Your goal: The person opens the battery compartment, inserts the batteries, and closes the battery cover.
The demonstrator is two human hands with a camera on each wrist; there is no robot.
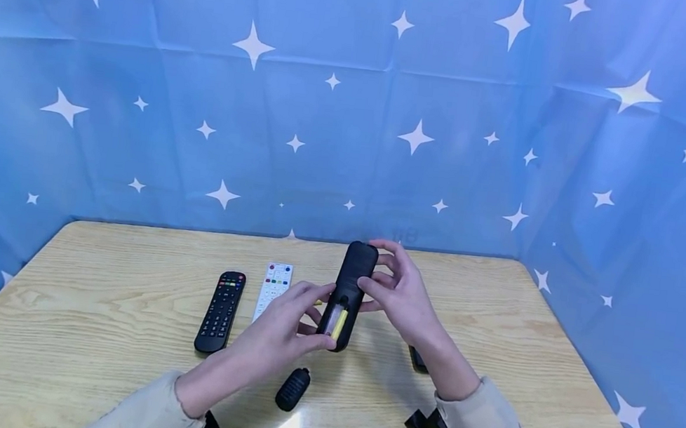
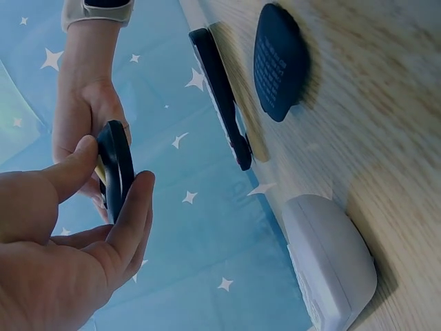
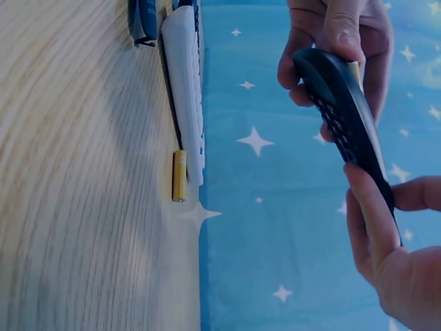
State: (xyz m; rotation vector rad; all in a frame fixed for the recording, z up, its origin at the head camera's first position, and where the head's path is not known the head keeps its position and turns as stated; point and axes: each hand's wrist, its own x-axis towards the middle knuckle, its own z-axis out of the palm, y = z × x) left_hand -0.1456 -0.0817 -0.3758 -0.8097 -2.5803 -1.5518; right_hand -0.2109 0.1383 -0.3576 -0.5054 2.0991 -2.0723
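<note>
Both hands hold a black remote control (image 1: 353,279) above the table, its back turned up toward the head view. Its battery compartment is uncovered near the lower end, and a yellow battery (image 1: 339,324) lies along the right side of it. My left hand (image 1: 283,320) grips that lower end, the thumb close by the battery. Around the upper end curls my right hand (image 1: 400,291), thumb on the back and fingers on the far side. A black battery cover (image 1: 293,389) lies on the table below the remote. Beside the white remote (image 3: 182,89) rests a loose yellow battery (image 3: 180,176).
Left of the hands, another black remote (image 1: 220,313) lies buttons up on the wooden table (image 1: 114,329). The right forearm partly covers a dark object (image 1: 418,360). A blue curtain with white stars (image 1: 326,134) stands along the table's back and sides.
</note>
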